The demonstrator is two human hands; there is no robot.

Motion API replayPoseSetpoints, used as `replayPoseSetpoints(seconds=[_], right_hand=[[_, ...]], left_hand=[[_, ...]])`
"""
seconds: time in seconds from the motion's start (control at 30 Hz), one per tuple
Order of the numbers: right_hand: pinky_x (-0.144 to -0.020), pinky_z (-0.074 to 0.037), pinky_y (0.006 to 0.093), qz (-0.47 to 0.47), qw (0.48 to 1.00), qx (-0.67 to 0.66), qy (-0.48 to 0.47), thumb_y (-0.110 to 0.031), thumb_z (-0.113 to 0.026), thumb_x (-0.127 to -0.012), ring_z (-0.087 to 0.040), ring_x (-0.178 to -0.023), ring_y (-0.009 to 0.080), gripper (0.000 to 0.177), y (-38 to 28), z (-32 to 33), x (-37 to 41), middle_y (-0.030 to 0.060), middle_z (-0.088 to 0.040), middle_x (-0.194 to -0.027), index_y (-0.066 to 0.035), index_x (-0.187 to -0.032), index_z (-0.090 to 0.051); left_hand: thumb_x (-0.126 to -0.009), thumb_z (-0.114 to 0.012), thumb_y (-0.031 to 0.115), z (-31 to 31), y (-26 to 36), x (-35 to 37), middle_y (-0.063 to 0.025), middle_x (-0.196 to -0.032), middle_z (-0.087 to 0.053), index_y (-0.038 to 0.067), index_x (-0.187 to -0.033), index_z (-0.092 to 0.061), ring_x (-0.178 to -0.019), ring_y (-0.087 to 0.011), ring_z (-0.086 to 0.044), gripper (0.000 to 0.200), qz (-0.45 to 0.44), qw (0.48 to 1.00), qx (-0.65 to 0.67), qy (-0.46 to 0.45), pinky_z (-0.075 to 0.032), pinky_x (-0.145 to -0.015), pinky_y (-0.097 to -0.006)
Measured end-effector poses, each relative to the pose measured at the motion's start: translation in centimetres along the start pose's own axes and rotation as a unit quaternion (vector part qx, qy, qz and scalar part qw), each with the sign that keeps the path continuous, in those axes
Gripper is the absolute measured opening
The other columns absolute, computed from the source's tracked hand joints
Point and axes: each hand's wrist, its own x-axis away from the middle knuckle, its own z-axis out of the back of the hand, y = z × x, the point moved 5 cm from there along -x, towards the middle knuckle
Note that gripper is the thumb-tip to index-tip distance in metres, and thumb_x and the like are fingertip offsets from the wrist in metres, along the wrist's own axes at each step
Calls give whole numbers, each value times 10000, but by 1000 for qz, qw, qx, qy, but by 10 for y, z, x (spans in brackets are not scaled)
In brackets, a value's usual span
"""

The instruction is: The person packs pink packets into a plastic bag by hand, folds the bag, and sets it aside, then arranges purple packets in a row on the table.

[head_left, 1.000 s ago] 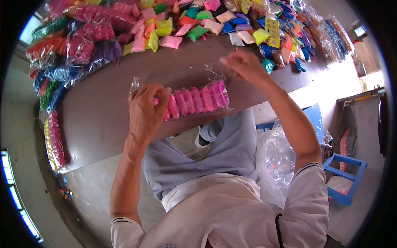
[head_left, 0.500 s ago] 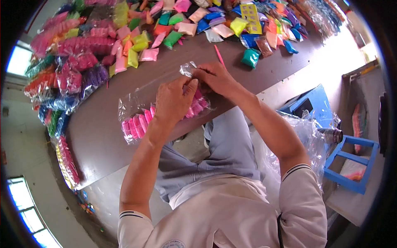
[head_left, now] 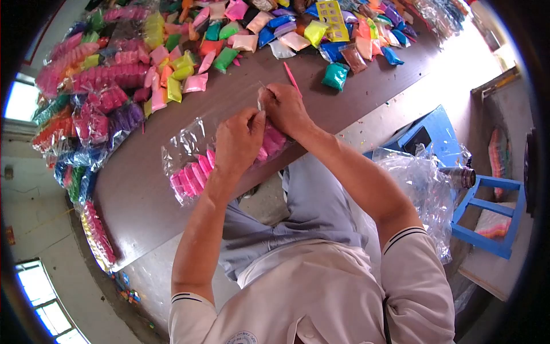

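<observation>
A clear plastic bag (head_left: 197, 135) lies on the brown table with a row of small bright pink packets (head_left: 192, 175) inside. My left hand (head_left: 239, 139) is closed in a pinch on the bag's upper edge, its thumb pointing up, and covers the middle of the bag. Just to its right, my right hand (head_left: 285, 109) is closed too, fingers curled around a bit of the clear plastic. More pink packets (head_left: 273, 142) show below the right hand. The fingertips of both hands are partly hidden. A thin pink stick (head_left: 292, 78) lies on the table beyond my right hand.
Loose coloured packets (head_left: 246, 41) are heaped along the table's far side. Bagged packets (head_left: 109, 77) pile up at the left. A yellow card (head_left: 332, 20) lies among them. To my right are a blue stool (head_left: 432, 135), crumpled clear plastic (head_left: 415, 183) and a blue frame (head_left: 487, 215).
My right hand has shifted slightly left, and the crumpled plastic end that stuck up between the hands is now mostly hidden. My left hand keeps its pinch. The view has moved a little.
</observation>
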Motion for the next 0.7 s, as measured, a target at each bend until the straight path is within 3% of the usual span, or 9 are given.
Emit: replayPoseSetpoints(seconds=[0.23,0.3,0.33,0.4,0.63,0.7], right_hand=[[-619,-446,483,-23,1000,-4,17,-155,-589,-908,-593,-716,457,257,3,1,1,274,-575,-741,34,-736,-563],[-591,-453,417,-33,999,-13,-13,-174,-602,-914,-584,-617,276,245,7,-1,-1,200,-571,-689,33,-782,-589],[-591,-453,417,-32,999,-14,-13,-174,-602,-914,-584,-617,276,245,9,-1,0,200,-571,-689,33,-782,-589],[-639,-454,484,-49,999,-5,-13,-198,-591,-908,-607,-716,433,276,5,1,0,258,-586,-735,26,-746,-586],[-665,-483,479,-58,998,8,-31,-264,-564,-930,-634,-723,409,328,10,-1,-6,230,-621,-734,15,-774,-637],[-669,-495,468,-52,998,1,-46,-266,-563,-933,-650,-694,385,322,-6,8,-1,221,-638,-729,5,-795,-669]], left_hand=[[-1019,-558,332,-3,8,-1,-254,-679,-562,-28,-850,-628,-630,-423,-582,404,-34,999,-10,-32,-447,-600,-472],[-1026,-531,396,-7,7,-3,-261,-691,-568,-25,-836,-625,-629,-439,-565,472,-23,996,-47,-71,-437,-603,-489],[-1026,-531,396,-6,7,-4,-261,-691,-568,-25,-836,-625,-629,-439,-565,472,-24,996,-48,-70,-437,-603,-489],[-1025,-520,427,-7,10,-5,-268,-691,-567,-24,-821,-623,-649,-454,-572,506,-32,993,-29,-105,-444,-620,-497],[-1024,-530,409,0,5,9,-250,-833,-656,24,-972,-675,-793,-439,-637,415,-26,993,-54,-100,-498,-699,-451],[-1029,-531,405,19,-4,12,-224,-922,-691,44,-1073,-681,-845,-370,-680,394,-42,999,26,-20,-517,-748,-415]])
